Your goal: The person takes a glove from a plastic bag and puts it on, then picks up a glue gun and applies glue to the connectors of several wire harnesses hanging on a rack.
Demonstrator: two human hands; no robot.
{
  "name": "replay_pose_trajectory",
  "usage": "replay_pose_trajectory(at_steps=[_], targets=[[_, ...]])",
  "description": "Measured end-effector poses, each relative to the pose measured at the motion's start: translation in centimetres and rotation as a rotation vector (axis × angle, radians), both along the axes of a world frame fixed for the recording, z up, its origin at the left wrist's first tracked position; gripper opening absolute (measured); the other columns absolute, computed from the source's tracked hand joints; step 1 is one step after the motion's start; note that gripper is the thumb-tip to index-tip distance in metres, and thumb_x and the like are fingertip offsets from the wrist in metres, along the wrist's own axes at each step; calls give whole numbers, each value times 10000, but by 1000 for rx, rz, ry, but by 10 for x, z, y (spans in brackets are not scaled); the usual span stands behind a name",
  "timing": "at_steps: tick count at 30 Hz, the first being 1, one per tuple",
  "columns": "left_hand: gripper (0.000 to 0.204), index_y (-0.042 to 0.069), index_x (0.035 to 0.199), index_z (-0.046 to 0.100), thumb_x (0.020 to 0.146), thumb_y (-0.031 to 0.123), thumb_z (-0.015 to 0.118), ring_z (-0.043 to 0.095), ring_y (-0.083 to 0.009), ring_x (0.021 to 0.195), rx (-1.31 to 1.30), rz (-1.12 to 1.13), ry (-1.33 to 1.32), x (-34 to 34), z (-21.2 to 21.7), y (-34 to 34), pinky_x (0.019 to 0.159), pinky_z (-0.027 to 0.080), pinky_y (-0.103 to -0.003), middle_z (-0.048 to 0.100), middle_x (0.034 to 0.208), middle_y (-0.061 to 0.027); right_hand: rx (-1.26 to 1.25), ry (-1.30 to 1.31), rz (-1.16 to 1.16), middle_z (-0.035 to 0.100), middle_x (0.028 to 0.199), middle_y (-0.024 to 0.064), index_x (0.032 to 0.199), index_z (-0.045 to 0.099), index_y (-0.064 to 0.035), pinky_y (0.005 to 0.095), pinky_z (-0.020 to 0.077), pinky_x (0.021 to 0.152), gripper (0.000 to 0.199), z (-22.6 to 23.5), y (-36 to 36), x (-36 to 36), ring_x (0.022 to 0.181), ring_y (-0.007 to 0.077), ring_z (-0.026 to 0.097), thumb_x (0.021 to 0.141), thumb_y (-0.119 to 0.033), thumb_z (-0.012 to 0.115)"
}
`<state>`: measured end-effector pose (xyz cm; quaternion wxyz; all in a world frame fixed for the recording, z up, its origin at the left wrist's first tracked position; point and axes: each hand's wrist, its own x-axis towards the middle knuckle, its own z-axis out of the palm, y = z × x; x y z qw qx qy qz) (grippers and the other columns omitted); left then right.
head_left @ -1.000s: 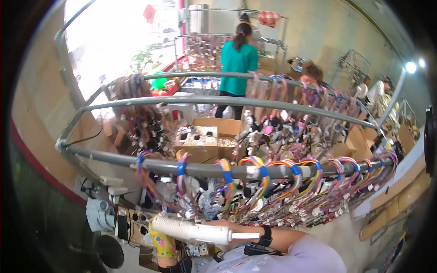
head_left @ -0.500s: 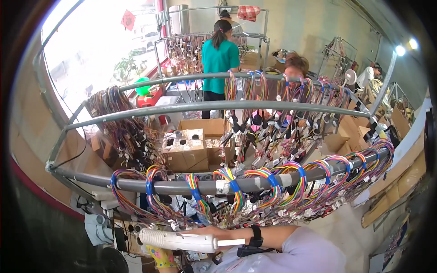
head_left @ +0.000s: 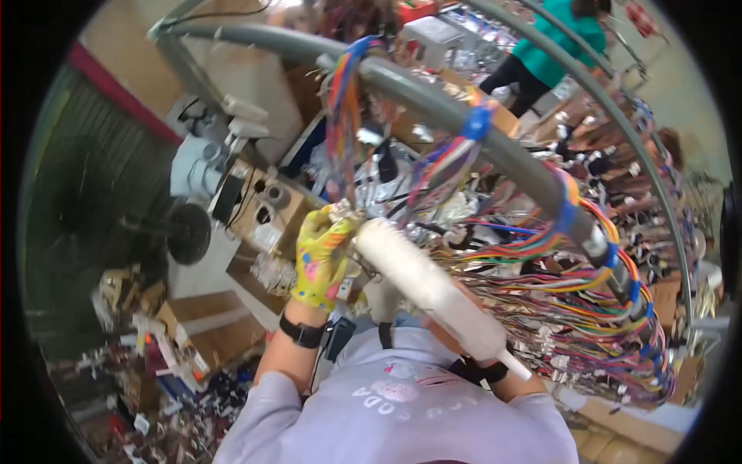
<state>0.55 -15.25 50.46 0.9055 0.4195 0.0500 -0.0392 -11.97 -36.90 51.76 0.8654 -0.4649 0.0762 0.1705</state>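
Note:
My left hand (head_left: 318, 267), in a yellow patterned glove, pinches a small pale connector (head_left: 341, 209) below a hanging bundle of coloured wires (head_left: 345, 100). Right beside its fingers is the front of a white hot glue gun (head_left: 417, 278), with a pale glue stick (head_left: 513, 365) poking out of the rear. Behind the gun, my right hand (head_left: 462, 305) is mostly hidden, closed round it. Whether the gun touches the connector I cannot tell, as motion blurs the picture.
A grey pipe rack (head_left: 495, 147) carries several wire bundles tied with blue tape. At left are a black round fan base (head_left: 189, 233), a cardboard box (head_left: 212, 329) and scattered parts on the floor. A person in a green top (head_left: 558, 48) stands beyond the rack.
My view has swung down and to the left. My left hand, mostly hidden behind the glue gun before, now shows with a connector in its fingers. The glue gun has tilted.

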Motion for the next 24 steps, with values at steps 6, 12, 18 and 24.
replay_pose_trajectory(at_steps=[6,12,18,24], targets=[[318,39,1034,560,755,-64,674,612,-168,886,-187,3,85,2,-14,3,830,490,-281,618,964,-69,-1037,-607,66,620,833,65,989,632,-64,303,487,689,212,22,17,8,771,162,603,786,-89,685],[328,26,1032,556,744,-74,678,612,-169,892,-227,-17,68,5,-11,-2,828,490,-286,617,974,-77,-1074,-426,63,636,797,31,966,630,-83,294,475,664,194,20,17,6,738,164,602,781,-76,692],[328,19,1051,545,746,63,659,594,-170,883,140,-39,93,5,12,-10,791,490,-282,598,965,-70,-397,162,78,586,1094,58,1209,521,-67,278,472,790,330,-31,5,-13,929,160,573,883,-121,518],[321,53,990,542,721,-30,696,600,-189,888,-135,-26,-24,2,-25,10,818,498,-324,601,984,-69,552,206,219,449,1359,102,1421,295,-31,286,397,975,564,-59,5,1,1166,183,504,923,-181,512]])
